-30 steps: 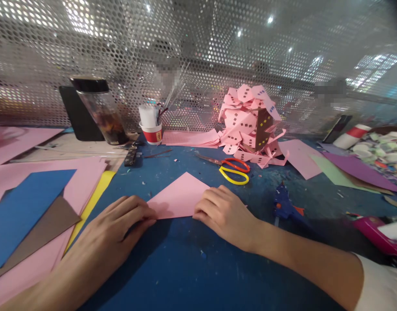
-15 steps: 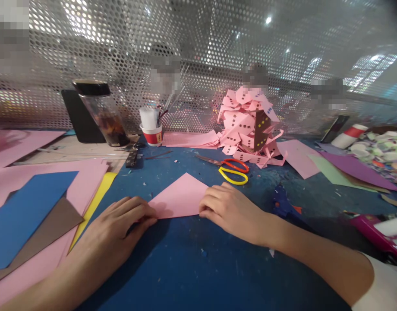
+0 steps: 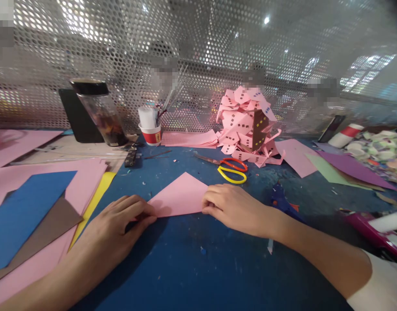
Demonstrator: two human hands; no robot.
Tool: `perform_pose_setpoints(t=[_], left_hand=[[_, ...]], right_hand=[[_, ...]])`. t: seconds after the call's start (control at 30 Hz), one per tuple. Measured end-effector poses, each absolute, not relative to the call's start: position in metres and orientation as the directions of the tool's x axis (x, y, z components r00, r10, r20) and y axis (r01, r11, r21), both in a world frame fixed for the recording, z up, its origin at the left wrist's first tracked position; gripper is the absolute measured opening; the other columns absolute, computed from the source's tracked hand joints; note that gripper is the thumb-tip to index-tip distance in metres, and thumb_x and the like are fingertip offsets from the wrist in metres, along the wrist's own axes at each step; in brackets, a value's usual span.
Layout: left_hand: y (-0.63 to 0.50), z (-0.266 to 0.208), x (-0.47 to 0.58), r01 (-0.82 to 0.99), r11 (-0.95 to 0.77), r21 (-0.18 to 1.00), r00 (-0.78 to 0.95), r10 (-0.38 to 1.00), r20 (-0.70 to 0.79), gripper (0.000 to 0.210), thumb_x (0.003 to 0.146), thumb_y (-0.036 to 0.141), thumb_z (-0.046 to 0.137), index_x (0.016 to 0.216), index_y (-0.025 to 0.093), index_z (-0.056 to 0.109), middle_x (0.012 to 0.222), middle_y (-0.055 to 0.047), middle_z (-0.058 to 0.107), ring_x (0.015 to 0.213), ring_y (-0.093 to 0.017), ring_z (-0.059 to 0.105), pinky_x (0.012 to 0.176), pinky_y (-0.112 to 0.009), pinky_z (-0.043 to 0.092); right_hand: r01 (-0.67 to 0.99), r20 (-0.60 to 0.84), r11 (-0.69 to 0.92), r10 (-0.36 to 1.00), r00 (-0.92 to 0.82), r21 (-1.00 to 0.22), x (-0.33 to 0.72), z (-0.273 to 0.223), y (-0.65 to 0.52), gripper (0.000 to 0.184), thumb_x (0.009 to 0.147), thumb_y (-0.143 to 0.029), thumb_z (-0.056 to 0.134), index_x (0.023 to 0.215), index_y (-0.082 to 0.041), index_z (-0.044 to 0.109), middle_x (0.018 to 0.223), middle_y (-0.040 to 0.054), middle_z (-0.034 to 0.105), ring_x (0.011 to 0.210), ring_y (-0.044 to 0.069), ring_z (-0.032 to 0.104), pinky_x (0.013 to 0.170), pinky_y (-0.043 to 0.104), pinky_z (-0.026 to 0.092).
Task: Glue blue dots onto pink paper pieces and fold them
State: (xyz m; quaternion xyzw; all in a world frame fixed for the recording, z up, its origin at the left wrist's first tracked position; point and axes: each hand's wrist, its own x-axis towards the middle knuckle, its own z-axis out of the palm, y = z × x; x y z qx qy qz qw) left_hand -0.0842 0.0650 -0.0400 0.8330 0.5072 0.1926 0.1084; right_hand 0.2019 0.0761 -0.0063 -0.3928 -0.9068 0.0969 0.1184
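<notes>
Fingertips of the left hand [image 3: 121, 224] press flat on the left corner of a folded pink paper triangle [image 3: 179, 196], fingers curled down onto it rather than pinching; the right hand [image 3: 232, 207] does the same at the triangle's right corner, knuckles bent, fingers bearing on the lower edge. Neither hand lifts the paper, which lies flat on the blue table [image 3: 192, 268] between them with its apex toward 12 o'clock. At 1 o'clock from the triangle, scissors with a red and a yellow handle [image 3: 229, 168] lie near it, and beyond them at 1 o'clock sits a heap of folded pink pieces with small dark marks [image 3: 247, 127]. At 11 o'clock stands a small red-banded paper cup [image 3: 150, 131] holding white and thin things, with a dark-lidded clear jar [image 3: 99, 112] just left of it. At 9 o'clock, sheets of pink, blue, brown and yellow paper [image 3: 39, 203] overlap. At 3 o'clock, beside the right wrist, lies a blue glue gun [image 3: 282, 201], partly hidden.
</notes>
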Motion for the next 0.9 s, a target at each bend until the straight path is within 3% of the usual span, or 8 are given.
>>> perform_pose_setpoints(t=[0.23,0.53,0.9], left_hand=[[0.0668,-0.0398,-0.0842,0.814,-0.438,0.381,0.391,0.899,0.197,0.022,0.088,0.044,0.050,0.088,0.027,0.063,0.091,-0.002,0.064,0.084,-0.020,0.060,0.070,-0.029,0.047],[0.0699,-0.0334,-0.0842,0.788,-0.378,0.486,0.358,0.924,0.137,0.019,0.086,0.040,0.054,0.085,0.025,0.065,0.087,-0.002,0.066,0.080,-0.019,0.062,0.069,-0.027,0.048],[0.0703,-0.0348,-0.0847,0.791,-0.436,0.430,0.412,0.898,0.152,0.022,0.090,0.037,0.048,0.088,0.024,0.065,0.090,-0.004,0.065,0.084,-0.020,0.060,0.072,-0.031,0.047]], right_hand=[[0.727,0.135,0.637,0.768,-0.626,-0.256,0.2048,-0.0080,0.0775,0.015,0.090,-0.028,0.058,0.080,-0.018,0.063,0.082,0.0011,0.065,0.078,0.013,0.059,0.069,0.028,0.039],[0.720,0.121,0.626,0.773,-0.622,-0.298,0.2061,-0.0084,0.0769,0.013,0.091,-0.027,0.056,0.082,-0.019,0.062,0.084,0.0003,0.064,0.079,0.013,0.058,0.069,0.027,0.040],[0.726,0.087,0.593,0.791,-0.605,-0.348,0.2072,-0.0088,0.0791,0.014,0.091,-0.029,0.056,0.082,-0.019,0.060,0.085,-0.0006,0.064,0.077,0.012,0.057,0.068,0.026,0.039]])
